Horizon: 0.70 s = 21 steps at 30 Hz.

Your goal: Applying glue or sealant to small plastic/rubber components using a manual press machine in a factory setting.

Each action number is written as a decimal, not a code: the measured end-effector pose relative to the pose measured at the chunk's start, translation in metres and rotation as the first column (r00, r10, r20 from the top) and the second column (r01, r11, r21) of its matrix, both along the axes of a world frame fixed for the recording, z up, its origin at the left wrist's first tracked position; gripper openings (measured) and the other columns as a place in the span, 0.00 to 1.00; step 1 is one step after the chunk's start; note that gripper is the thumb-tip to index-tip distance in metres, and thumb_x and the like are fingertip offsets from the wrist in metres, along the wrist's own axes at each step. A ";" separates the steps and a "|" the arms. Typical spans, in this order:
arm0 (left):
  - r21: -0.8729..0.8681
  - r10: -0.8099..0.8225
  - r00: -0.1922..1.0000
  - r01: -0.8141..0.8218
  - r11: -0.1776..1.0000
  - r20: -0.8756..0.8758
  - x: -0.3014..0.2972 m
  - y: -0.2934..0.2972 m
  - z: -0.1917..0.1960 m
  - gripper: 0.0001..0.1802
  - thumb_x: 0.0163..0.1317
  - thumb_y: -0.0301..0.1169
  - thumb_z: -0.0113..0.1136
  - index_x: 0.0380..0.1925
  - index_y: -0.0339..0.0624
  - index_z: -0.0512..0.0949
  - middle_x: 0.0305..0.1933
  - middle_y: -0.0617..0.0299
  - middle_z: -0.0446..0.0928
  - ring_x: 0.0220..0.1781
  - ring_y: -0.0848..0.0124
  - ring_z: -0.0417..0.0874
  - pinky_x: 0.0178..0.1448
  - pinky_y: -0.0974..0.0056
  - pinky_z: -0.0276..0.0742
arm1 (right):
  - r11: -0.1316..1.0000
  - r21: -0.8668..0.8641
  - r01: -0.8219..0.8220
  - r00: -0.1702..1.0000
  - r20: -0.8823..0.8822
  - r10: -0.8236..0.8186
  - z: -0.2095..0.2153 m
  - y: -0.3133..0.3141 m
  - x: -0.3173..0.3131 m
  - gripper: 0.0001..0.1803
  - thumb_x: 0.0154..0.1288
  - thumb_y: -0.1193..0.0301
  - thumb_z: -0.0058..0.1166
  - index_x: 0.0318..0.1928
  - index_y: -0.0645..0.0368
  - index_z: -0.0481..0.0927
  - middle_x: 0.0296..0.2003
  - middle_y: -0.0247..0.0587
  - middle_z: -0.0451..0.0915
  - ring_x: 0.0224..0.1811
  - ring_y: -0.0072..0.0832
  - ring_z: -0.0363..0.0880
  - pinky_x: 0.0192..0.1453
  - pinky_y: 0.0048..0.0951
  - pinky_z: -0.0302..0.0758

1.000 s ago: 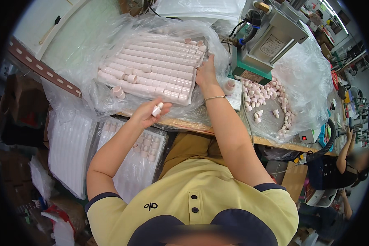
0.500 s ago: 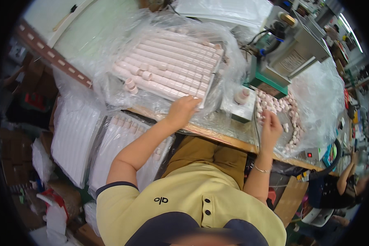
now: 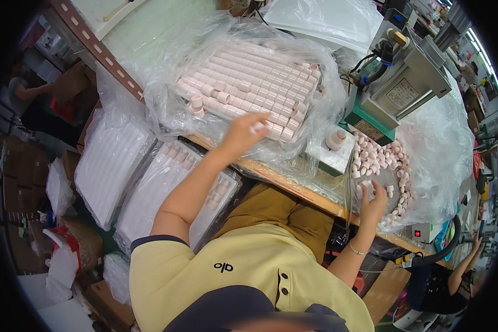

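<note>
My left hand is at the near right edge of a tray packed with rows of glossy pale pink caps. Its fingers are closed on a pale pink cap, partly hidden by them. Several loose caps lie on top of the rows at the left. My right hand reaches to a pile of small pale pink pieces, its thumb and fingers parted beside a few of them. Between the hands, a pale pink cap stands on a metal block.
Behind the block stands a press with a green base and a grey body. Clear plastic film drapes the bench. Wrapped white trays lie below its left edge. A power box with a red switch sits right. Other people work at both sides.
My left hand has lifted slightly off the tray's corner and a cap now shows in its fingers. My right hand has lowered towards the near part of the pile and its fingers have spread.
</note>
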<state>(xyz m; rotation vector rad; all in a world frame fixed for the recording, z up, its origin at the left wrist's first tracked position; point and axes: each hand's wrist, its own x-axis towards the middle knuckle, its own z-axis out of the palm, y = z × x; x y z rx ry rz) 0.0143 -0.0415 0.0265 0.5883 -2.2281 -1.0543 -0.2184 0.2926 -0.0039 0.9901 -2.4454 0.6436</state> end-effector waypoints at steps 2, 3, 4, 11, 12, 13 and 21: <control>-0.126 0.219 0.976 -0.218 0.968 -0.003 0.020 -0.039 0.011 0.16 0.55 0.28 0.61 0.45 0.42 0.79 0.40 0.55 0.80 0.42 0.62 0.81 0.48 0.62 0.74 | 0.990 -0.140 -0.009 0.976 0.213 0.039 0.025 -0.013 0.023 0.11 0.61 0.70 0.56 0.44 0.58 0.80 0.31 0.41 0.80 0.29 0.28 0.78 0.30 0.28 0.72; -0.197 0.321 0.947 -0.316 0.928 -0.005 0.030 -0.064 0.017 0.15 0.55 0.29 0.61 0.45 0.42 0.79 0.40 0.54 0.80 0.43 0.61 0.81 0.49 0.61 0.74 | 0.962 -0.273 0.009 0.908 0.405 0.106 0.040 -0.023 0.039 0.10 0.62 0.71 0.56 0.43 0.59 0.80 0.32 0.40 0.80 0.29 0.26 0.78 0.29 0.26 0.72; -0.273 0.368 0.929 -0.344 0.899 0.044 0.037 -0.095 0.016 0.15 0.55 0.29 0.60 0.44 0.42 0.80 0.41 0.52 0.80 0.44 0.58 0.81 0.51 0.60 0.74 | 0.948 -0.313 -0.049 0.861 0.468 0.199 0.053 -0.038 0.056 0.08 0.62 0.73 0.55 0.41 0.61 0.80 0.32 0.37 0.80 0.30 0.23 0.78 0.30 0.22 0.72; -0.630 0.649 0.711 -0.379 0.678 0.270 0.071 -0.260 0.022 0.28 0.52 0.27 0.57 0.57 0.44 0.70 0.46 0.46 0.78 0.47 0.49 0.79 0.54 0.54 0.72 | 0.710 -0.531 -0.464 0.242 0.695 0.677 0.061 -0.159 0.138 0.14 0.65 0.76 0.51 0.51 0.64 0.74 0.47 0.41 0.76 0.49 0.25 0.77 0.49 0.24 0.75; -0.542 0.649 0.712 -0.445 0.713 0.269 0.072 -0.264 0.029 0.29 0.52 0.26 0.58 0.58 0.44 0.68 0.45 0.46 0.77 0.46 0.48 0.78 0.54 0.53 0.72 | 0.696 -0.649 -0.307 0.071 0.714 0.696 0.045 -0.175 0.145 0.18 0.66 0.73 0.51 0.55 0.66 0.70 0.52 0.45 0.72 0.53 0.29 0.74 0.54 0.27 0.73; -0.447 0.651 0.710 -0.507 0.737 0.268 0.075 -0.268 0.034 0.31 0.51 0.26 0.58 0.58 0.45 0.67 0.45 0.46 0.77 0.44 0.47 0.78 0.53 0.53 0.73 | 0.676 -0.726 -0.129 -0.105 0.688 0.718 0.031 -0.187 0.147 0.23 0.67 0.71 0.51 0.58 0.68 0.65 0.57 0.49 0.68 0.58 0.33 0.71 0.59 0.30 0.71; -0.519 0.619 0.665 -0.384 0.764 0.419 0.083 -0.251 0.036 0.12 0.47 0.26 0.61 0.34 0.38 0.77 0.37 0.44 0.79 0.44 0.47 0.79 0.49 0.53 0.74 | 0.684 -0.388 0.617 -0.574 0.373 0.729 -0.006 -0.234 0.122 0.28 0.71 0.60 0.43 0.58 0.72 0.59 0.63 0.57 0.57 0.67 0.45 0.57 0.68 0.44 0.59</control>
